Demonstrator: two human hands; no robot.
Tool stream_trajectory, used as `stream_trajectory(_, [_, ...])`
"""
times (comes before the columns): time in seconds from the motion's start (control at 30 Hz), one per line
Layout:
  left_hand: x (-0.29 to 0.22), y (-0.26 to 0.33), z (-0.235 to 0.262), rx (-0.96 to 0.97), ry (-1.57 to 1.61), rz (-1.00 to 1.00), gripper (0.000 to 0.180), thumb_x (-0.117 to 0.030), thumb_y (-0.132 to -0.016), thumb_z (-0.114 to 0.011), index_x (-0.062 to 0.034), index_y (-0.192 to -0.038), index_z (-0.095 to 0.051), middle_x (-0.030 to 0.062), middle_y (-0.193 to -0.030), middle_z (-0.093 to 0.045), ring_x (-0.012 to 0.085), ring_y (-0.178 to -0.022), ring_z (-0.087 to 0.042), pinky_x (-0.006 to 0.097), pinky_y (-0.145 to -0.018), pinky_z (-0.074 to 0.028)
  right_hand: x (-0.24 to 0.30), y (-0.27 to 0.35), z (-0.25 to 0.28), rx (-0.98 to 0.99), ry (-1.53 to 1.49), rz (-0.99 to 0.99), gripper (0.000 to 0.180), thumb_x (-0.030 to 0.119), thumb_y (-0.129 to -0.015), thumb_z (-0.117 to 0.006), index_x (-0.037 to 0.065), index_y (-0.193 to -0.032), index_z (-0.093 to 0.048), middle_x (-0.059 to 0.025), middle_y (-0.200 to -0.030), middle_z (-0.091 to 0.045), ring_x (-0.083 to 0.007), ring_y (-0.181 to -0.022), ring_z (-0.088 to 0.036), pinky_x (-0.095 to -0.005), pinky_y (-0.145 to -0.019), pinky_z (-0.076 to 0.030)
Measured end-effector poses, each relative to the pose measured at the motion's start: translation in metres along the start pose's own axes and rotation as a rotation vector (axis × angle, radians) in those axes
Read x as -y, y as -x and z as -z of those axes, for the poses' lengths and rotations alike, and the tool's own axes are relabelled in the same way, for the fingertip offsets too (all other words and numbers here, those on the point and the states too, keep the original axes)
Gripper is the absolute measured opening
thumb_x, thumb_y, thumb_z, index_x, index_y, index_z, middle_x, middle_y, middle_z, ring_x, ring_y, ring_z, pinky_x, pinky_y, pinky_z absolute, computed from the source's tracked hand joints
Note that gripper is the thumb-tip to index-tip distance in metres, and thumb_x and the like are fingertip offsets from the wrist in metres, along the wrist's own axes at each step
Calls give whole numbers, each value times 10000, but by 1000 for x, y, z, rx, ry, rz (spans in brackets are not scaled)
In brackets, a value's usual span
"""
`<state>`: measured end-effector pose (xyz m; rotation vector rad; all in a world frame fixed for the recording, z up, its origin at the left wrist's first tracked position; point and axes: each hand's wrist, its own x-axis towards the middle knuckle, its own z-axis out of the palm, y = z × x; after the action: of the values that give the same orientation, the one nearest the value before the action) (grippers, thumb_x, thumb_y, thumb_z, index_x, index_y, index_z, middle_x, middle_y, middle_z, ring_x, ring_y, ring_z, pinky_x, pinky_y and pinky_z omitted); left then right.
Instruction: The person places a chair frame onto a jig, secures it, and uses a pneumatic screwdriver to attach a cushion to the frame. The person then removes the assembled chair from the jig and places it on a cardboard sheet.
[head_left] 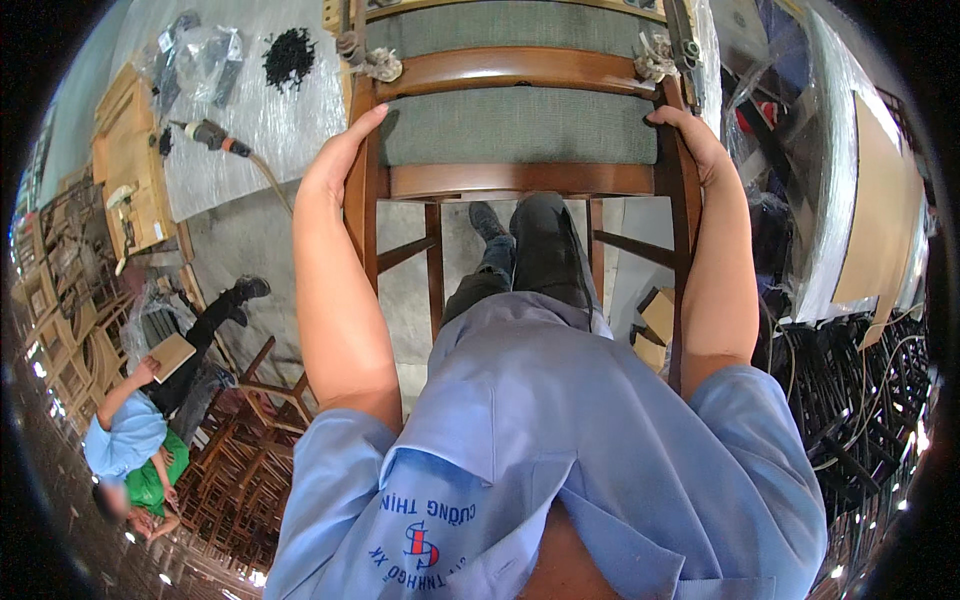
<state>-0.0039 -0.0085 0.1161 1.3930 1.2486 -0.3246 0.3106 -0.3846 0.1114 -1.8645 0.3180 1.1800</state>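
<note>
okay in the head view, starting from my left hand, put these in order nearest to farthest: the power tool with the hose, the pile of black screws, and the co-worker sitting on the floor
From the left hand, which grips the wooden chair:
1. Power tool with hose, just to the left on the plastic-covered bench.
2. Pile of black screws, up and slightly left, on the same bench.
3. Seated co-worker, far down-left on the floor.

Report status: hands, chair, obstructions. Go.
Left hand and right hand grip the wooden chair by its side posts. Power tool lies on the bench, apart.
</note>
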Motion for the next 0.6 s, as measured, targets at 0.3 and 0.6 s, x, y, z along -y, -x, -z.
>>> stream_trajectory(0.3, [0,-6,-1,-12,66,24,977,-591,-811,-781,1,-1533,-493,186,-1615,-431,289,-1495,-378,392,-1226,-254,3,3,0,-25,54,45,556,286,-715,-833,-40,-1142,-687,-121,-1054,-726,-241,-917,-683,-373,-853,-555])
stream_trajectory(0.6, [-9,6,-6,35,115,42,891,-541,-851,-763,7,-1511,-520,165,-1571,-498,265,-1462,-435,345,-1208,-292,-7,-2,4,-44,77,71,613,288,-704,-841,-62,-1178,-672,-144,-1096,-722,-247,-985,-685,-373,-928,-550])
